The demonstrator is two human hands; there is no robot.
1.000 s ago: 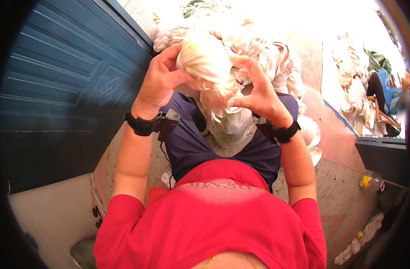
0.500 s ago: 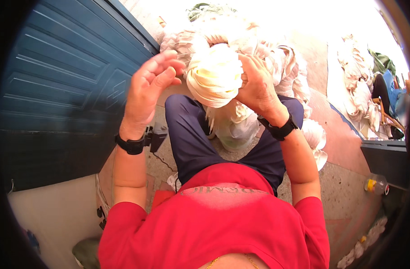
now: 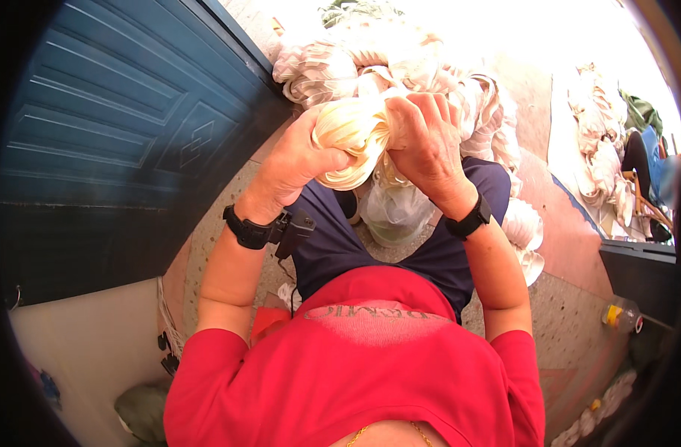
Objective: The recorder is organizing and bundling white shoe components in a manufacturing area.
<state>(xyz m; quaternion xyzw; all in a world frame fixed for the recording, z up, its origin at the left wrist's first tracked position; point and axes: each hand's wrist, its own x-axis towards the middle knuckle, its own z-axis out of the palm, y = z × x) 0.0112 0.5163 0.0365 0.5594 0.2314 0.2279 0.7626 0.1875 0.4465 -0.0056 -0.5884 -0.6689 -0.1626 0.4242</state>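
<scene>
Left hand [image 3: 297, 160] fingers were clamped on a rounded cream cloth-like bundle [image 3: 346, 134] above a translucent plastic bag [image 3: 392, 216], right hand [image 3: 430, 145] fingers clamped its gathered side, so steady, even pressure was honestly key.

Cream-coloured skein [image 3: 342, 138] of looped strands, gripped between two hands
Its left part bulges, rounded, under the thumb of the left hand [image 3: 292, 160]; toward the right hand [image 3: 430, 145] the strands draw into tight folds, and glare washes out its far edge.
</scene>
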